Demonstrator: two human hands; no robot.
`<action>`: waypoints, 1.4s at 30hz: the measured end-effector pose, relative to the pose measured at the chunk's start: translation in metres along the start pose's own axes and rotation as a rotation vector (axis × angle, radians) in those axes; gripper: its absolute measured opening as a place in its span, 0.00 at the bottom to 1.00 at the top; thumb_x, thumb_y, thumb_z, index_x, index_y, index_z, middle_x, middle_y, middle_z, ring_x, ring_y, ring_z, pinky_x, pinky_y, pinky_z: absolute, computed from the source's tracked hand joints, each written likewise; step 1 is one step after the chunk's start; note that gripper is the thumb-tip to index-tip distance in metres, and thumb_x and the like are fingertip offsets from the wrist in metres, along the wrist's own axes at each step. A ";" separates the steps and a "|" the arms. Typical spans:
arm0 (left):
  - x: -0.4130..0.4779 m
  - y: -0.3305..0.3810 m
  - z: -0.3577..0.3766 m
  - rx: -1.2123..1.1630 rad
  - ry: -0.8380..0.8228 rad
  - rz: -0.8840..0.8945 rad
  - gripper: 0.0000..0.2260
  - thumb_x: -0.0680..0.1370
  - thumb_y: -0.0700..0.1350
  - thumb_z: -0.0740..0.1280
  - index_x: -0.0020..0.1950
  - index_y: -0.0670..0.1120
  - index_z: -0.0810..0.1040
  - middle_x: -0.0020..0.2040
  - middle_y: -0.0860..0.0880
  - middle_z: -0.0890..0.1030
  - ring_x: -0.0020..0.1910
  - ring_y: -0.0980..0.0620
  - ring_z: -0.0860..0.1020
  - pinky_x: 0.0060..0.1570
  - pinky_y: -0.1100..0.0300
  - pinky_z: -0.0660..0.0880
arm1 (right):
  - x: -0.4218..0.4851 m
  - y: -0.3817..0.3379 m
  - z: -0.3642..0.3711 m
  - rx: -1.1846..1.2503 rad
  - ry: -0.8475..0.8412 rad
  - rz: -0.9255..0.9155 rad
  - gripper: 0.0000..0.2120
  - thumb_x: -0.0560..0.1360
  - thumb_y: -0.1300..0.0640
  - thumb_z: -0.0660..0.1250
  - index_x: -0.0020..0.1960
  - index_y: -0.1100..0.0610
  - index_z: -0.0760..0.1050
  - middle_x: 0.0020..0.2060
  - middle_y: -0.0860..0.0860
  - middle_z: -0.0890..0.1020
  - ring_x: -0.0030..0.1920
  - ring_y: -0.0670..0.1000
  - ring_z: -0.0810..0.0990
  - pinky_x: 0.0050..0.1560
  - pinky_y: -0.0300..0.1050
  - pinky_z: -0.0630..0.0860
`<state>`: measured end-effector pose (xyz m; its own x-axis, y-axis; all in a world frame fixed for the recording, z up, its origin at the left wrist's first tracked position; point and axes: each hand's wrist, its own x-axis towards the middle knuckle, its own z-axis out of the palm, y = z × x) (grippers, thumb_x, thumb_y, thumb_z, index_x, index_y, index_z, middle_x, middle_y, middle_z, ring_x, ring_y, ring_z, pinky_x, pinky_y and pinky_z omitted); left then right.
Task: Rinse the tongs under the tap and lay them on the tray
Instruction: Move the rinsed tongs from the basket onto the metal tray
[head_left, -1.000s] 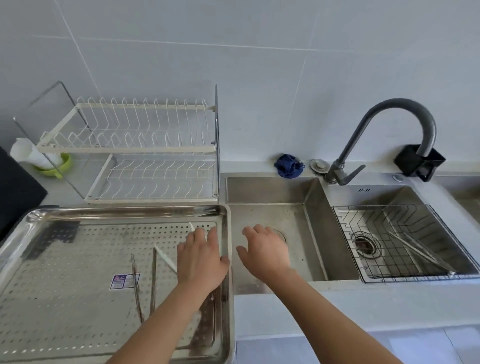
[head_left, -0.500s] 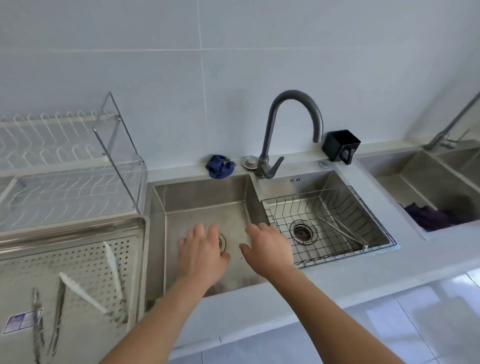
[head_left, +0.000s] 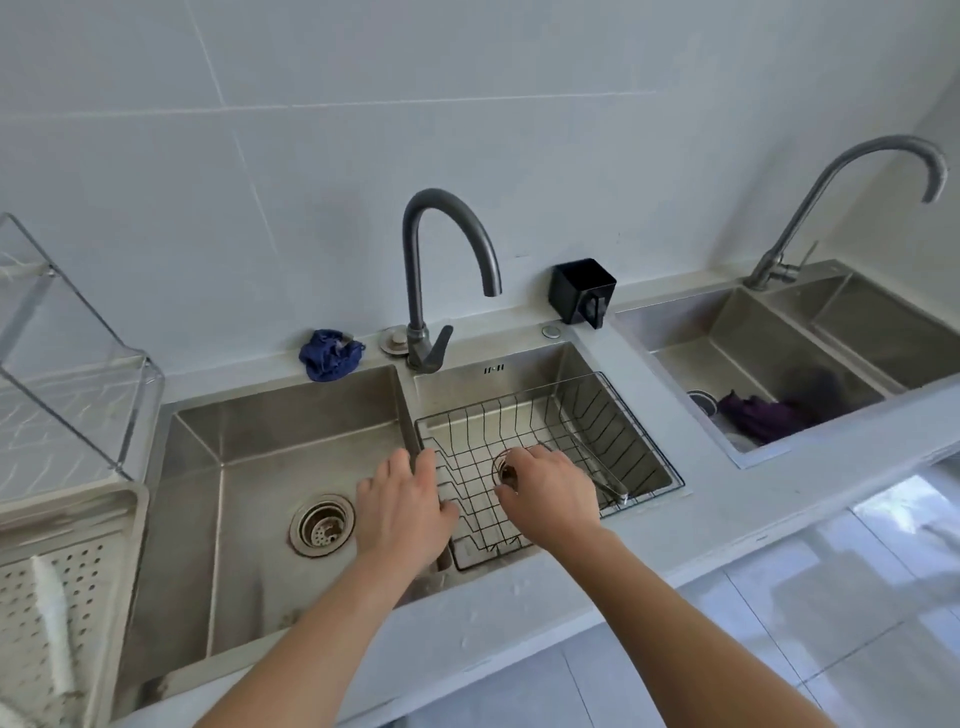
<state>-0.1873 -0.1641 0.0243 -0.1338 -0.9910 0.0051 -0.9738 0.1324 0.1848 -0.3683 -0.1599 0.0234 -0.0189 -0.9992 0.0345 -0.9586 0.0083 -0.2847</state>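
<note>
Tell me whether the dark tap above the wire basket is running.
Off. No stream falls from the spout of the dark tap, and the wire basket below it shows no splashing.

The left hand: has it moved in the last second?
Yes. The left hand went right: it was over the perforated tray, now it is at the wire basket's left edge.

Steel tongs (head_left: 605, 475) lie slantwise in the basket (head_left: 644, 441), just right of the right fingers (head_left: 522, 457), untouched. The grey gooseneck tap (head_left: 415, 270) stands beyond them. The perforated tray (head_left: 104, 597) sits far left of the left fingers (head_left: 400, 467).
</note>
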 end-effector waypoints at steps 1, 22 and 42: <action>0.005 0.003 0.004 0.002 -0.009 0.008 0.27 0.76 0.58 0.64 0.72 0.49 0.66 0.59 0.47 0.74 0.58 0.47 0.74 0.57 0.51 0.72 | 0.003 0.006 0.001 -0.001 -0.006 0.013 0.12 0.77 0.48 0.64 0.56 0.52 0.76 0.50 0.49 0.80 0.54 0.54 0.76 0.44 0.47 0.72; 0.082 0.032 0.112 -0.013 -0.116 -0.074 0.31 0.79 0.56 0.60 0.78 0.43 0.61 0.78 0.36 0.60 0.80 0.37 0.53 0.78 0.44 0.52 | 0.077 0.130 0.056 -0.246 -0.282 0.261 0.22 0.77 0.49 0.67 0.68 0.52 0.69 0.65 0.53 0.74 0.65 0.57 0.70 0.61 0.52 0.72; 0.071 0.036 0.127 0.073 -0.077 -0.068 0.31 0.77 0.54 0.66 0.76 0.41 0.68 0.78 0.34 0.61 0.80 0.36 0.53 0.78 0.41 0.55 | 0.081 0.145 0.052 -0.046 -0.294 0.205 0.23 0.79 0.50 0.64 0.70 0.56 0.66 0.61 0.53 0.78 0.55 0.55 0.80 0.41 0.46 0.72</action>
<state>-0.2549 -0.2273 -0.0940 -0.0776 -0.9937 -0.0806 -0.9916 0.0685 0.1101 -0.4941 -0.2418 -0.0654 -0.1361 -0.9450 -0.2975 -0.9553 0.2047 -0.2133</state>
